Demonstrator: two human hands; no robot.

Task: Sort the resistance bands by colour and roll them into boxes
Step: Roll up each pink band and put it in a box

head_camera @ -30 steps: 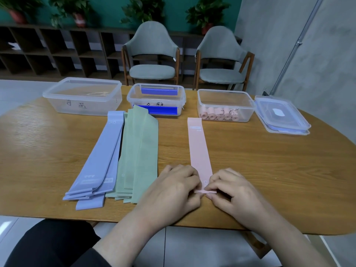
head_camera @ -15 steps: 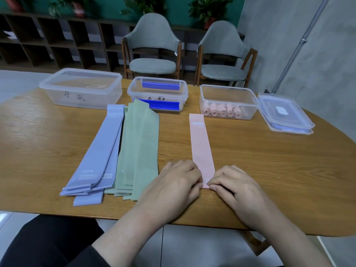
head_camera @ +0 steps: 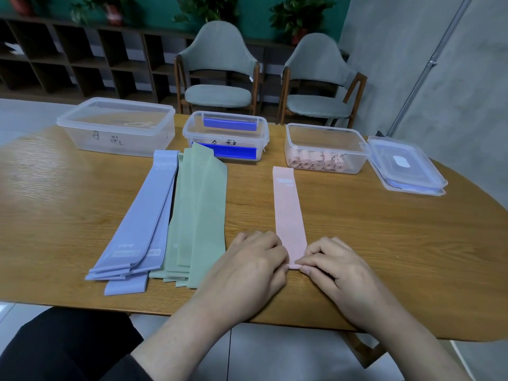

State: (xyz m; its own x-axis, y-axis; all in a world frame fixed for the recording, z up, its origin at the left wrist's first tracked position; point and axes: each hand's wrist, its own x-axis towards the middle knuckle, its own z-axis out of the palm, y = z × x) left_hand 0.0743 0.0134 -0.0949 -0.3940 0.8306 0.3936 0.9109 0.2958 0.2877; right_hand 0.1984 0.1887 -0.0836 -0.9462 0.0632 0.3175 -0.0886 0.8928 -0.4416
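A pink band (head_camera: 289,210) lies flat and lengthwise on the wooden table (head_camera: 384,229). My left hand (head_camera: 247,268) and my right hand (head_camera: 335,266) pinch its near end from both sides, where a small roll has formed. Left of them lie a stack of green bands (head_camera: 198,210) and a stack of lilac bands (head_camera: 143,221). At the back stand three clear boxes: an empty left box (head_camera: 118,127), a middle box (head_camera: 225,136) with blue handles, and a right box (head_camera: 324,149) holding several rolled pink bands (head_camera: 316,160).
Clear lids (head_camera: 406,166) are stacked at the table's right, beside the right box. Two grey chairs (head_camera: 217,70) stand behind the table, with dark shelving to the left. The table's near edge runs just below my wrists.
The camera has tilted a little. My hands have shifted slightly forward along the pink band, and the rolled near end sits tighter under my fingertips.
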